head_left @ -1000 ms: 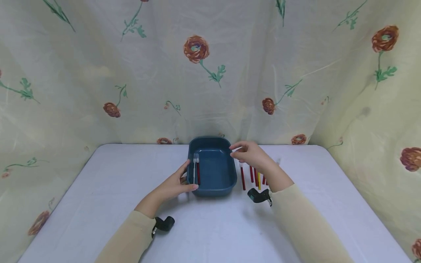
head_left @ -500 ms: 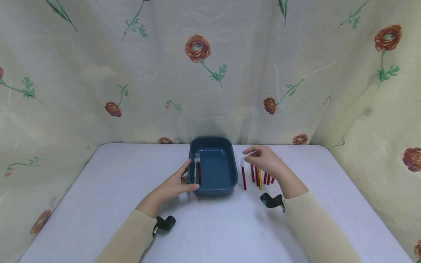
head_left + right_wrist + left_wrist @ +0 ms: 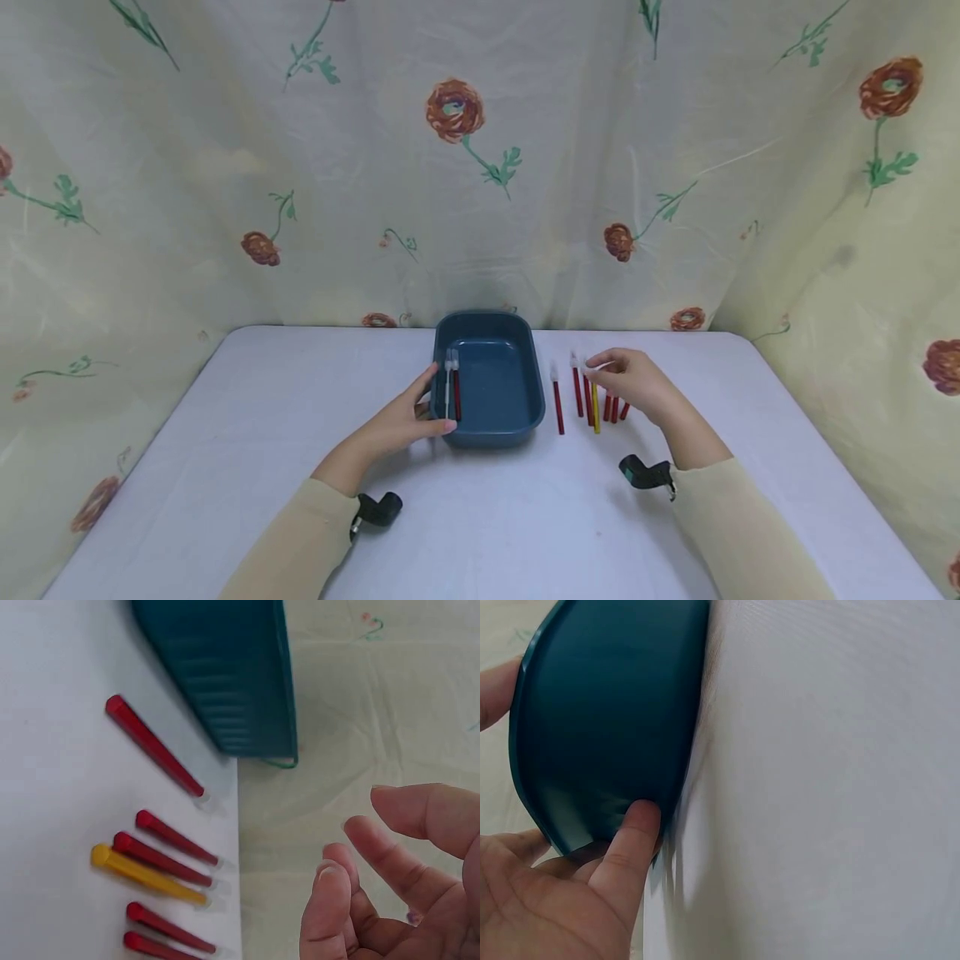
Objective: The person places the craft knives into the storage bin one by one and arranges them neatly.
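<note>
A dark blue plastic basin [image 3: 495,379] stands at the back middle of the table. My left hand [image 3: 405,417] holds its near left corner, thumb on the rim and fingers against the outer wall; in the left wrist view a fingertip [image 3: 641,817] touches that wall. Inside lie a white pen [image 3: 447,392] and a red pen [image 3: 457,393], both clear-capped. My right hand [image 3: 630,383] is over the cap ends of the pens right of the basin, thumb and fingers apart, holding nothing. Beneath it lie a yellow pen [image 3: 150,877] and several red pens [image 3: 169,838], partly hidden in the head view.
A single red pen [image 3: 154,746] lies nearest the basin's right wall. A white cloth covers the table [image 3: 487,517]. Behind it hangs a flowered curtain [image 3: 337,167], close to the basin's far side.
My right hand has moved from the basin's right rim rightward and slightly nearer, over the pens. My left hand and the basin stay put. The head view has shifted slightly.
</note>
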Action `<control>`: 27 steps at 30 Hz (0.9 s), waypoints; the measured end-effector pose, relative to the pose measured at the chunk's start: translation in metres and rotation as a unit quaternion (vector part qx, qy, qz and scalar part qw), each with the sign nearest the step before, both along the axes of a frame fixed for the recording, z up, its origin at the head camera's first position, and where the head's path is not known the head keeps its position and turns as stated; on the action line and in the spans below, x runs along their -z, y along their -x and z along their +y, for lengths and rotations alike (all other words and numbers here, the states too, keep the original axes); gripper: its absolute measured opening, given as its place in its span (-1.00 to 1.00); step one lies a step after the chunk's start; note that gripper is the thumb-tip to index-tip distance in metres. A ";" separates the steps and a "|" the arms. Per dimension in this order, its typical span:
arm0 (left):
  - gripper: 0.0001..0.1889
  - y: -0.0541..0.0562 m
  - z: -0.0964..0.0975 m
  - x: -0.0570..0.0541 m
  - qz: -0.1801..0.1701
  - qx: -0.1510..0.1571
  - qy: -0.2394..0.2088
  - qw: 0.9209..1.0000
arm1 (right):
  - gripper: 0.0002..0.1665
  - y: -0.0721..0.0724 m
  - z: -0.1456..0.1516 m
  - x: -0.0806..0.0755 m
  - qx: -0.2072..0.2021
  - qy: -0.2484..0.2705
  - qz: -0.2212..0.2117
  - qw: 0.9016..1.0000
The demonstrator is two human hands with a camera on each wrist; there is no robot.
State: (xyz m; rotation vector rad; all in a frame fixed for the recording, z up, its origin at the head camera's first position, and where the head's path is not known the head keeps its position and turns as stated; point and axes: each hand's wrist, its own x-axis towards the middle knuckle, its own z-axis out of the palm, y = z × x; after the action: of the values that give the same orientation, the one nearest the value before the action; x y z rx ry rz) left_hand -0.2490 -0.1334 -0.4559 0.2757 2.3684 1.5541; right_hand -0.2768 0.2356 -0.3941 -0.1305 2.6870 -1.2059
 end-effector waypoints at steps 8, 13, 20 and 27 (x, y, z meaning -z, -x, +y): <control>0.07 -0.002 0.000 -0.002 -0.003 0.001 -0.007 1.000 | -0.55 0.000 0.015 0.017 0.033 -0.005 -0.010 0.999; 0.07 -0.003 0.000 -0.002 -0.001 -0.001 -0.004 1.000 | -0.59 0.001 0.024 0.031 0.043 0.009 0.000 0.999; 0.07 -0.002 0.001 -0.002 -0.001 -0.002 -0.004 1.000 | -0.61 0.002 0.037 0.041 0.054 0.004 0.011 0.998; 0.07 -0.003 0.001 -0.001 -0.001 -0.005 -0.003 1.000 | -0.63 0.006 0.045 0.050 0.069 -0.008 0.008 0.998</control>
State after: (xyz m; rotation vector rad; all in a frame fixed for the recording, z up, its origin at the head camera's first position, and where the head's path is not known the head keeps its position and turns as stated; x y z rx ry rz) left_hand -0.2465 -0.1326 -0.4545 0.2652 2.3678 1.5657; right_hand -0.2826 0.2810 -0.4446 0.0489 2.7590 -1.2251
